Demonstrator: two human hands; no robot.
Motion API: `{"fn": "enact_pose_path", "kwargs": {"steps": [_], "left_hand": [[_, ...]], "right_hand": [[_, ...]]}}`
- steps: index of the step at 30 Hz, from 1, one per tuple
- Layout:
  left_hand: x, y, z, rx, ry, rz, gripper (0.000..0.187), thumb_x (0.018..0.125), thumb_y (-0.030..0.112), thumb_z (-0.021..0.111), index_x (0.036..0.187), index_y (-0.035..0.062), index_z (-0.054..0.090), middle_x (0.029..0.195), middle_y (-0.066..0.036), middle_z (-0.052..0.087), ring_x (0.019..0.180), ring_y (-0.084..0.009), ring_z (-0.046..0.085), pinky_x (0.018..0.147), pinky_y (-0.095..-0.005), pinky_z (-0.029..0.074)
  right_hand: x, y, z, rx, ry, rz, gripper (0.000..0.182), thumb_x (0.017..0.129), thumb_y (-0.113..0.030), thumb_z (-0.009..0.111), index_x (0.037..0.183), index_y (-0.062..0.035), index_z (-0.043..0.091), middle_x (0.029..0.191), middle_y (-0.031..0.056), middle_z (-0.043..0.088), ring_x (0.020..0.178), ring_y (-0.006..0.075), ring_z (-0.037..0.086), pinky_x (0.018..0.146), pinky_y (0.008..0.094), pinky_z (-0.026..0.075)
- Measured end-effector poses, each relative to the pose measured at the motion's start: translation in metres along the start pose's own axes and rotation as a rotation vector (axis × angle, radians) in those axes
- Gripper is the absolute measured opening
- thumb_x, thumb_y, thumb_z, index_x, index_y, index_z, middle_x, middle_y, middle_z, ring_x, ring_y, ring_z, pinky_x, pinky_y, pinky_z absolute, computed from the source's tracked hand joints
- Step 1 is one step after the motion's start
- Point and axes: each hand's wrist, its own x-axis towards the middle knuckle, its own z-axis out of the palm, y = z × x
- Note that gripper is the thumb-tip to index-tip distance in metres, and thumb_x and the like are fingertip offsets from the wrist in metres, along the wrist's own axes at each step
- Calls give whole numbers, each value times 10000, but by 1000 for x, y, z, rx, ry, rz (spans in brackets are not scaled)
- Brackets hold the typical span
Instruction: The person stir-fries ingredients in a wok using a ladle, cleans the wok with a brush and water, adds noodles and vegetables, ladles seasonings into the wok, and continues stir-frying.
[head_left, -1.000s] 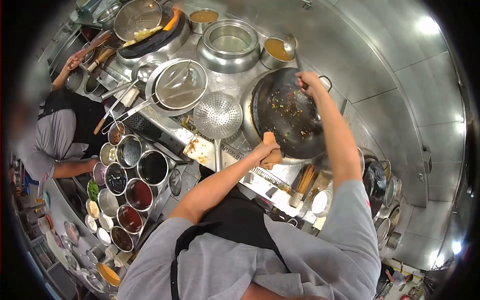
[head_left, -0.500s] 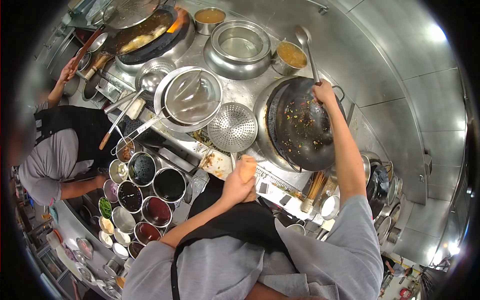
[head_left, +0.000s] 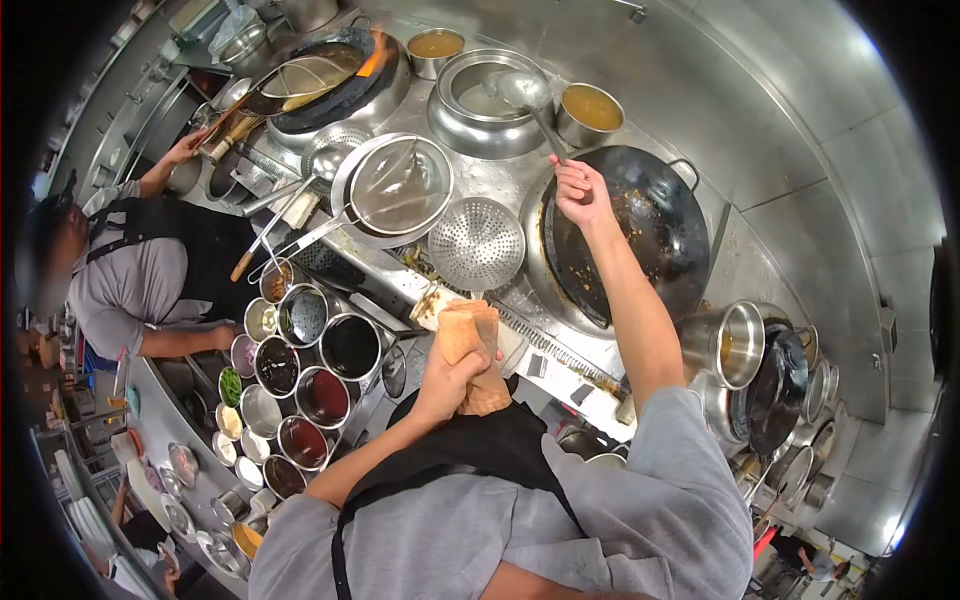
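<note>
My right hand (head_left: 580,190) is closed around the handle of a metal ladle (head_left: 527,92). The ladle's bowl is at the right side of a steel pot of clear liquid (head_left: 455,85), over its rim. Below my right forearm sits a dark wok (head_left: 655,225) with small food bits stuck to its inside. My left hand (head_left: 450,385) grips a folded tan cloth (head_left: 487,350) close to my apron, apart from the wok. Just beyond the cloth lies a perforated skimmer (head_left: 476,243), its handle end hidden.
A fine strainer (head_left: 402,185) rests over a bowl on the left. Containers of yellowish liquid stand behind, including one steel pot (head_left: 590,108). Several sauce tins (head_left: 322,397) are grouped at lower left. A co-worker (head_left: 150,250) works at another wok (head_left: 385,90) with flame beside it.
My right hand has carried the ladle from above the wok to the pot of clear liquid. The loose food bits in the wok are fewer. My left hand and cloth have shifted slightly.
</note>
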Motion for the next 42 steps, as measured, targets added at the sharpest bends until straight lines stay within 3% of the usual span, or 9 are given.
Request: {"fn": "enact_pose_path", "kwargs": {"steps": [10, 15, 18, 21, 24, 27, 37, 40, 42], "left_hand": [[-33, -28, 62, -157, 10, -162, 458, 831, 56, 502, 1286, 4, 499, 992, -118, 623, 907, -214, 638, 752, -383, 577], [-61, -42, 88, -185, 113, -197, 395, 886, 105, 504, 1273, 26, 491, 1001, -135, 651, 849, -229, 652, 741, -397, 582], [-73, -43, 100, -152, 96, -175, 377, 901, 115, 524, 1265, 26, 492, 1004, -132, 657, 851, -220, 653, 744, -386, 581], [-83, -46, 104, -139, 109, -152, 360, 897, 101, 539, 1243, 10, 499, 989, -133, 650, 876, -216, 649, 744, -382, 581], [-95, -46, 102, -119, 149, -155, 365, 898, 98, 540, 1248, 7, 497, 988, -135, 650, 873, -219, 649, 736, -377, 581], [-111, -50, 99, -90, 196, -140, 376, 905, 119, 546, 1259, 10, 478, 979, -129, 655, 854, -227, 649, 729, -372, 572], [-148, -44, 103, 166, 257, -132, 442, 899, 73, 613, 1319, 23, 483, 1025, -115, 646, 922, -211, 650, 751, -368, 568], [-130, -47, 118, 224, 224, -256, 429, 879, 49, 660, 1281, -1, 519, 1028, -119, 690, 922, -217, 680, 806, -357, 561], [-97, -66, 105, -14, 73, -560, 452, 862, 34, 650, 1289, -5, 507, 1037, -125, 689, 925, -223, 686, 823, -361, 559]], "right_hand": [[-259, 57, 112, -150, 187, -12, 72, 909, -3, 450, 974, -7, 480, 636, -49, 437, 419, 30, 418, 338, 214, 321], [-324, 78, 68, -481, 471, -55, 76, 905, -34, 503, 975, -40, 473, 632, -65, 430, 429, 30, 413, 326, 211, 315], [-336, 135, 0, -1281, 757, -213, 216, 852, -70, 587, 1032, -21, 478, 658, 51, 535, 462, 112, 525, 326, 297, 371], [-347, 201, -92, -1957, 1012, -486, 302, 860, -86, 581, 1124, -46, 440, 784, 266, 626, 760, 503, 627, 707, 564, 485], [-355, 241, -113, -1783, 887, -544, 342, 864, -82, 603, 1167, -51, 446, 679, 188, 606, 668, 428, 639, 633, 501, 505], [-358, 228, -120, -1398, 662, -34, 347, 853, -82, 613, 1164, -35, 465, 642, 158, 585, 643, 395, 629, 620, 472, 496], [-288, 278, -238, -1866, 648, -321, 337, 832, -209, 696, 1069, -28, 540, 698, 194, 621, 725, 446, 628, 671, 519, 492], [-298, 277, -246, -1867, 535, -316, 345, 909, -331, 660, 1056, -40, 547, 693, 154, 632, 687, 375, 654, 622, 465, 519], [-324, 262, -287, -1041, 483, 112, 443, 969, -454, 607, 1177, -66, 564, 761, 35, 609, 637, 103, 604, 447, 285, 458]]}}
